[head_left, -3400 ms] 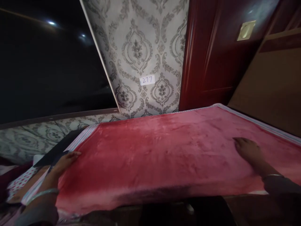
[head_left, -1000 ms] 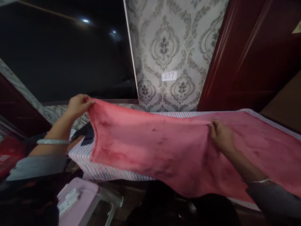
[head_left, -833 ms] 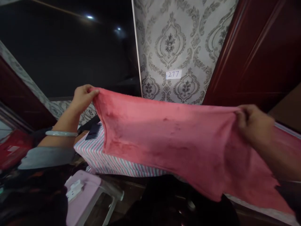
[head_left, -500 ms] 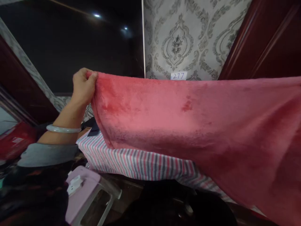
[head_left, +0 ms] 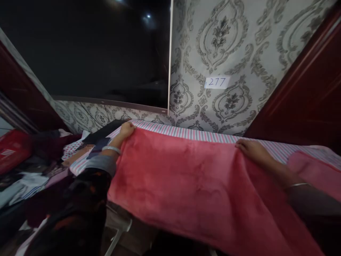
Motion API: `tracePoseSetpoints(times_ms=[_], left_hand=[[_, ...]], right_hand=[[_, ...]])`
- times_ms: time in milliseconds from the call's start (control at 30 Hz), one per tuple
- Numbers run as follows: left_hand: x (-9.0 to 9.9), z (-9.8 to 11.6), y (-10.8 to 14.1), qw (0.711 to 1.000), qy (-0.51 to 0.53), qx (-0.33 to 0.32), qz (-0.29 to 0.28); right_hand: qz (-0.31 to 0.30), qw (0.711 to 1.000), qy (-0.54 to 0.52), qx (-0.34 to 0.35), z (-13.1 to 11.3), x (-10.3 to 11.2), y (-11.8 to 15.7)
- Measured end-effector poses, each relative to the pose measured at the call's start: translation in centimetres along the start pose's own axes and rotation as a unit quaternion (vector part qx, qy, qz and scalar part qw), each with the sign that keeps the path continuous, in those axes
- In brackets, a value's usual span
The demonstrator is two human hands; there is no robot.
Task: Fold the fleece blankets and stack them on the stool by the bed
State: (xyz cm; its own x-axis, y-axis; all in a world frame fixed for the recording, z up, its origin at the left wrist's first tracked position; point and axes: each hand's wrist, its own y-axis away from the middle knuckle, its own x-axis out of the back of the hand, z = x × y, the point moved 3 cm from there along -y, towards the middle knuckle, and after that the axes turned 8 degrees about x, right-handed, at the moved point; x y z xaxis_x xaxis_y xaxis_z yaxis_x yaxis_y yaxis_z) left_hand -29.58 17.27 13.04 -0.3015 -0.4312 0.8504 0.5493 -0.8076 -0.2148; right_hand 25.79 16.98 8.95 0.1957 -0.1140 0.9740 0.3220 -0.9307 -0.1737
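Note:
A red plush blanket [head_left: 181, 177] stretches between my two hands, spread over a surface covered by a striped cloth [head_left: 191, 134]. My left hand [head_left: 127, 130] is closed on its far left corner. Further right, my right hand [head_left: 246, 146] pinches the far edge, where a fold runs down toward me. The near part of the blanket hangs over the front edge of the surface. On the right of the striped cloth lies another stretch of pink-red fabric [head_left: 314, 170]; whether it belongs to the same blanket I cannot tell.
A large dark television [head_left: 90, 53] hangs on the patterned wall, beside a paper label [head_left: 217, 82] reading 277. Piled clothes [head_left: 29, 185] and a red bag [head_left: 13, 151] are at the left. A dark flat item [head_left: 97, 147] lies near my left forearm. A stool's leg [head_left: 119, 231] shows below.
My left hand has lowered the raised blanket onto the striped cloth. My right hand, out of view before, now shows gripping the far edge. The view has tilted down.

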Motion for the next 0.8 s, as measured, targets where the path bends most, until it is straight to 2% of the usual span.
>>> tracePoseSetpoints(times_ms=[67, 100, 167, 233, 367, 433, 467, 567, 700, 800], left_hand=[[-3.4, -1.0, -0.4, 0.999, -0.022, 0.018, -0.016], [-4.5, -1.4, -0.6, 0.999, -0.030, 0.023, -0.022], [-5.3, -2.2, -1.3, 0.998, -0.042, 0.023, -0.031], [-4.6, -2.7, -2.5, 0.998, -0.047, 0.015, -0.038], [-1.5, -2.8, -5.9, 0.998, -0.053, -0.003, -0.040], [-1.3, -2.2, -7.4, 0.996, -0.079, -0.011, -0.033], [-1.9, -1.8, -7.8, 0.995, -0.094, -0.013, -0.030], [-5.6, -1.1, -7.9, 0.992, -0.124, -0.001, -0.030], [-11.6, -1.8, -6.9, 0.988, -0.143, 0.023, -0.053], [-13.8, -2.5, -6.8, 0.987, -0.146, 0.024, -0.068]], right_hand=[[-0.029, 0.999, 0.014, -0.020, 0.2, -3.5, -0.9], [-0.034, 0.999, 0.015, -0.026, 0.5, -4.6, -1.1], [-0.022, 1.000, -0.003, -0.017, 1.2, -5.3, -1.4], [0.004, 0.999, -0.048, 0.017, 2.2, -4.3, -1.6], [0.038, 0.990, -0.124, 0.048, 4.5, -0.8, -3.3], [0.043, 0.991, -0.122, 0.032, 5.0, -0.6, -5.1], [0.038, 0.993, -0.112, 0.023, 5.0, -1.2, -6.1], [0.004, 0.998, -0.059, -0.012, 4.6, -5.3, -8.7], [-0.035, 0.997, -0.037, -0.061, 5.4, -11.6, -10.1], [-0.028, 0.996, -0.071, -0.045, 6.8, -13.6, -10.3]])
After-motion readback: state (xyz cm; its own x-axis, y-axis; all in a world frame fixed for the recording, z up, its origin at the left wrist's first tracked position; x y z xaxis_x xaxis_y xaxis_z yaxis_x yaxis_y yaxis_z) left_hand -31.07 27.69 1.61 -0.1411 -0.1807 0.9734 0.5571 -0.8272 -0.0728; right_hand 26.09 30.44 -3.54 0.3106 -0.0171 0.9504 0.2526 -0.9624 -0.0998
